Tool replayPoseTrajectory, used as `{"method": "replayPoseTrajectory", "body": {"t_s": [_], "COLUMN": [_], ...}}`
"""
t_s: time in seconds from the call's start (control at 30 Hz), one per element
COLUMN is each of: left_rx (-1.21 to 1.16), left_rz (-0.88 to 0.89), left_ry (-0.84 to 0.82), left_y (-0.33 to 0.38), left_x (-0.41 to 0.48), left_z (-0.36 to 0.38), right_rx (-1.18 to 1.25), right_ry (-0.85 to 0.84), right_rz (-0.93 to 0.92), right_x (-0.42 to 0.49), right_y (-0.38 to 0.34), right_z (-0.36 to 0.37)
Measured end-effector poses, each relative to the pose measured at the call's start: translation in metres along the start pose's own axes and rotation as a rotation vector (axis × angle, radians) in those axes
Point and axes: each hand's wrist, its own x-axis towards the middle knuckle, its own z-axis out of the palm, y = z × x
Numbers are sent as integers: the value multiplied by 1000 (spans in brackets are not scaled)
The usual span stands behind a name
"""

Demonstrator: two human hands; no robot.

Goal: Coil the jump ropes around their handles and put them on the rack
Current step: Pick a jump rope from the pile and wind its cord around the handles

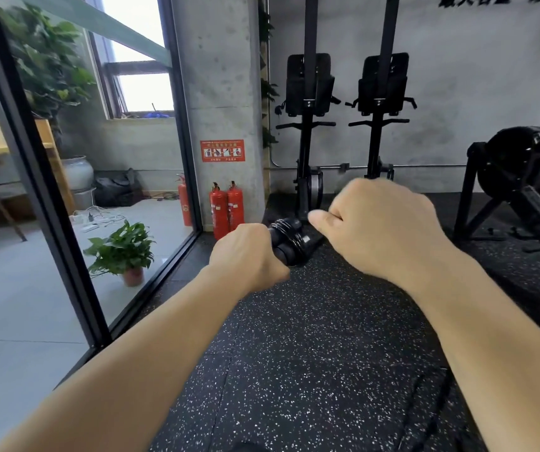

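Observation:
My left hand (245, 256) grips two black jump rope handles (291, 241) held side by side, pointing up and to the right. Thin rope is wound in several turns around the upper part of the handles. My right hand (379, 226) hovers just right of the handles with its fingers curled and the thumb pointing at the coil; whether it pinches the rope is hidden. A dark length of rope (438, 406) lies on the floor at the lower right. No rack for the ropes is in view.
I stand on speckled black rubber flooring (294, 370). A glass partition (66, 223) runs along the left, with a potted plant (125, 249) behind it. Two red fire extinguishers (226, 208) stand by a concrete pillar. Upright rowing machines (307, 125) and an exercise machine (523, 177) line the far wall.

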Motion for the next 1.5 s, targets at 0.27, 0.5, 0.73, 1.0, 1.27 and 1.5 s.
{"method": "replayPoseTrajectory", "body": {"t_s": [0.27,0.5,0.73,1.0,1.27,1.5], "left_rx": [217,369,230,-87,-535,-600], "left_rz": [353,624,709,622,323,55], "left_ry": [4,58,107,20,-89,-104], "left_y": [29,37,32,32,25,10], "left_x": [-20,-36,-37,-26,-14,17], "left_z": [-9,-12,-11,3,44,79], "right_rx": [6,193,701,1396,1497,1334], "right_ry": [21,-132,-347,-525,-269,-257], "right_rz": [-151,-137,61,344,602,646], "right_x": [33,40,33,15,-5,-15], "right_y": [12,37,66,78,68,66], "right_z": [-11,9,45,88,162,178]}}
